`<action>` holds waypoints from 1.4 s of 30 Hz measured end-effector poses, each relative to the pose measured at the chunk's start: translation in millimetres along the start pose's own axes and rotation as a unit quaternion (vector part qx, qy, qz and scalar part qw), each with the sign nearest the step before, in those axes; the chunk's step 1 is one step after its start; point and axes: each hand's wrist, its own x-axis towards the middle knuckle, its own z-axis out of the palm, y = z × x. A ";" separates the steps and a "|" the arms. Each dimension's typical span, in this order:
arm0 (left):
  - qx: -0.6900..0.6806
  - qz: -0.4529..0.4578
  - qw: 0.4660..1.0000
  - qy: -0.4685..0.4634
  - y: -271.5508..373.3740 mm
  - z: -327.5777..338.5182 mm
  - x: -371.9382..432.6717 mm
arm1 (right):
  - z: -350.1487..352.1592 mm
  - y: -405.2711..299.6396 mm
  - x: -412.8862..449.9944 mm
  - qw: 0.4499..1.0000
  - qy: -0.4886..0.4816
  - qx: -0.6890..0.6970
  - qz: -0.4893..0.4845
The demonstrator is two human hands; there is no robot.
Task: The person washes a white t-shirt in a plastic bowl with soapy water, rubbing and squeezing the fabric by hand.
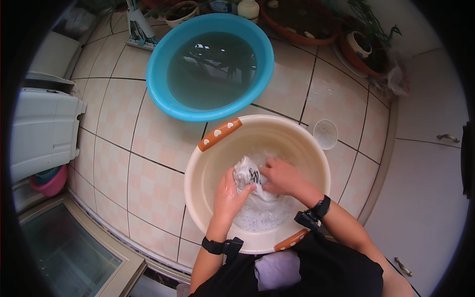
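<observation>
A cream plastic basin (193,178) with orange heart-marked handles stands before me, holding soapy water (259,217). Inside it is a wet, bunched white cloth (246,172) with a dark print. My left hand (230,195) grips the cloth's left side, thumb across the front. On the other side, my right hand (280,176) has its fingers curled at the cloth's right edge. Its fingertips are partly hidden by suds and fabric. Both wrists wear black straps.
A large blue basin (156,85) of murky water sits beyond. Right of the cream basin is a clear plastic cup (326,134). A flat mop (141,29) and potted plants (362,44) line the back. White cabinets (426,178) flank the right; a pink basin (52,183) lies left.
</observation>
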 end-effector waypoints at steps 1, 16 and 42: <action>0.036 -0.005 0.999 -0.029 0.9 2.3 1.8 | 5.7 -3.0 4.6 0.998 -0.032 -0.026 -0.039; -0.401 0.218 0.882 -0.121 81.8 -129.2 -2.5 | -165.4 -48.3 -57.1 0.859 0.086 0.446 -0.235; -0.315 -0.096 0.924 -0.192 -3.1 -4.9 6.2 | 1.6 6.5 8.7 0.802 0.085 0.575 0.135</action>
